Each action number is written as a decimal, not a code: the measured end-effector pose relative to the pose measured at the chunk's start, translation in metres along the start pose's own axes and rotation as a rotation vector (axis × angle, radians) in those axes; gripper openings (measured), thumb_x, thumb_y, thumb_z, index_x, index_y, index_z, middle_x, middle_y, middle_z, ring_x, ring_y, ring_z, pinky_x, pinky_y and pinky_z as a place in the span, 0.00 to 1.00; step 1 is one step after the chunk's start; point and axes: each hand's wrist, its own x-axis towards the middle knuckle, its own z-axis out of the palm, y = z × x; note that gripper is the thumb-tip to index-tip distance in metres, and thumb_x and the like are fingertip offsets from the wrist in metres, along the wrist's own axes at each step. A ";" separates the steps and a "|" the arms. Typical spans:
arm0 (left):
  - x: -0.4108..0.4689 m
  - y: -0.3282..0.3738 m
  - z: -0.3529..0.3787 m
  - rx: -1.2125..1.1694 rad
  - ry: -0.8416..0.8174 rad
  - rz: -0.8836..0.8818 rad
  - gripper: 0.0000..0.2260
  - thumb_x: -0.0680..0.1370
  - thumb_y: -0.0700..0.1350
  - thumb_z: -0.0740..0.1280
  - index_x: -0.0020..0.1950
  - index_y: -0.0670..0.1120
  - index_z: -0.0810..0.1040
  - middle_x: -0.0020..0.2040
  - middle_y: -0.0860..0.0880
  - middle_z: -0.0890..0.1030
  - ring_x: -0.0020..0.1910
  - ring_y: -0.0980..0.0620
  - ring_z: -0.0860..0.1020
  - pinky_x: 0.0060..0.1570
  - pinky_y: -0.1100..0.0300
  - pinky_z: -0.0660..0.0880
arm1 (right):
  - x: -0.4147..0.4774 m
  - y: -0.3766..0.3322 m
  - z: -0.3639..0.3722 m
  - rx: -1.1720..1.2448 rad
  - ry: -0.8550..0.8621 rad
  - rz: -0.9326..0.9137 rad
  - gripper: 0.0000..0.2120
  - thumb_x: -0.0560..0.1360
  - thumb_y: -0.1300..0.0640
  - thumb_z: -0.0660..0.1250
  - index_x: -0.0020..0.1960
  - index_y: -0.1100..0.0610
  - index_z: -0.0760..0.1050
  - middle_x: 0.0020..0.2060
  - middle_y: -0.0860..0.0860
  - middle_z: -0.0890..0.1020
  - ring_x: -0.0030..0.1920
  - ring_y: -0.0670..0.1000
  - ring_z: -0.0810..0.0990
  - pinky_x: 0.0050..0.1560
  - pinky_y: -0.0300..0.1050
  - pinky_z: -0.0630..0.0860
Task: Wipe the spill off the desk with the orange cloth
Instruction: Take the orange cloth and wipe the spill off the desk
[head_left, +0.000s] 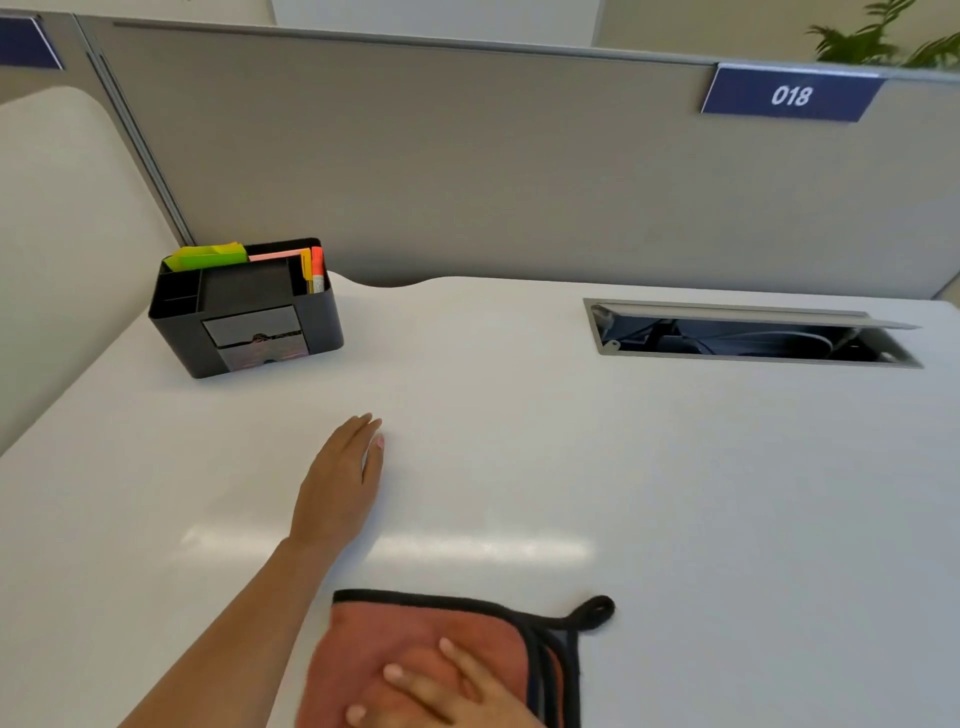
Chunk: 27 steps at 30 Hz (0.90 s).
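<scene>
The orange cloth (415, 631), folded and edged in black with a small hanging loop, lies flat on the white desk (675, 493) at the near edge. My right hand (441, 691) presses down on top of it with fingers spread flat. My left hand (343, 483) rests flat on the bare desk farther in, fingers together and pointing away, holding nothing. No spill is visible on the glossy surface, only a bright reflection band.
A black desk organizer (244, 312) with sticky notes and markers stands at the back left. An open cable hatch (748, 338) is sunk into the desk at the back right. A grey partition (467, 156) with a blue "018" label closes off the back.
</scene>
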 end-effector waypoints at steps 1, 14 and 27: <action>-0.003 0.002 0.002 0.001 0.003 0.005 0.18 0.81 0.48 0.53 0.70 0.47 0.68 0.73 0.51 0.67 0.73 0.53 0.62 0.73 0.57 0.58 | -0.013 0.004 -0.001 -0.009 0.001 0.043 0.25 0.74 0.36 0.55 0.71 0.35 0.57 0.72 0.35 0.61 0.71 0.42 0.64 0.70 0.53 0.62; -0.038 0.026 0.019 0.038 0.000 0.079 0.17 0.81 0.45 0.55 0.69 0.45 0.69 0.72 0.50 0.68 0.73 0.52 0.62 0.73 0.58 0.58 | -0.107 0.054 -0.020 0.161 0.179 1.086 0.32 0.66 0.41 0.51 0.70 0.35 0.61 0.73 0.37 0.56 0.75 0.49 0.57 0.73 0.60 0.53; -0.037 0.023 0.022 0.059 -0.002 0.099 0.17 0.81 0.44 0.55 0.69 0.44 0.70 0.71 0.49 0.70 0.71 0.52 0.65 0.72 0.57 0.61 | -0.065 -0.006 -0.007 -0.054 0.171 0.524 0.20 0.70 0.36 0.56 0.62 0.33 0.69 0.64 0.38 0.76 0.67 0.47 0.70 0.67 0.56 0.49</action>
